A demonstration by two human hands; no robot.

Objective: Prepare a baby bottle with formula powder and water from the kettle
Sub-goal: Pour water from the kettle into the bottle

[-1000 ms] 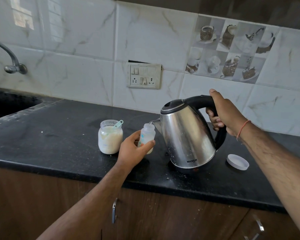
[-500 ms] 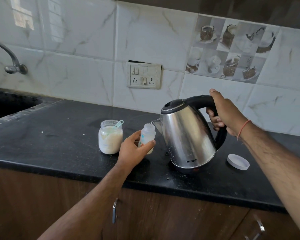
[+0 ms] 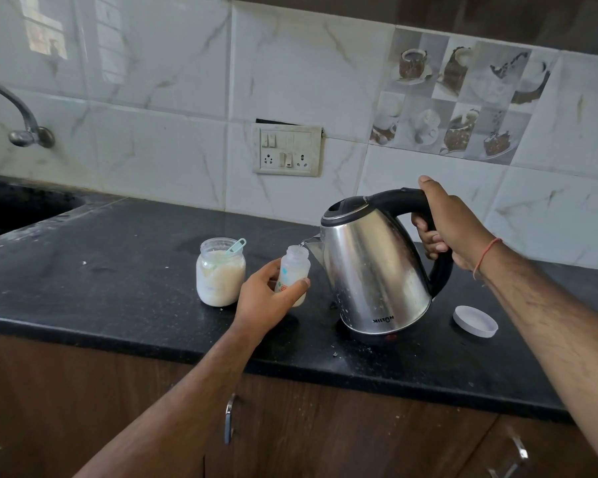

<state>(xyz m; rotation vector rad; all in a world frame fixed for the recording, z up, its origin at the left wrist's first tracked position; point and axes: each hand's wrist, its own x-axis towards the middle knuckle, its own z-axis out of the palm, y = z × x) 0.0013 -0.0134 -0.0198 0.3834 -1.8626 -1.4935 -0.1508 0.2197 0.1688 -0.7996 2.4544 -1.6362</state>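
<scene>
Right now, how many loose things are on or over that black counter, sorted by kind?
Kettles: 1, steel kettle, tilted by the right hand
Bottles: 1, baby bottle, in the left hand
Jars: 1, powder jar
Scoops: 1, green scoop, in the jar
Lids: 1, white lid
Total: 5

**Colours on the black counter**

Shiny steel kettle (image 3: 373,274) with black handle and lid. Cream powder is seen in the clear jar (image 3: 221,274), teal scoop (image 3: 234,246) inside. Translucent bottle (image 3: 292,272), blue-orange print. White lid (image 3: 475,320) near the counter's (image 3: 118,270) right edge.
</scene>
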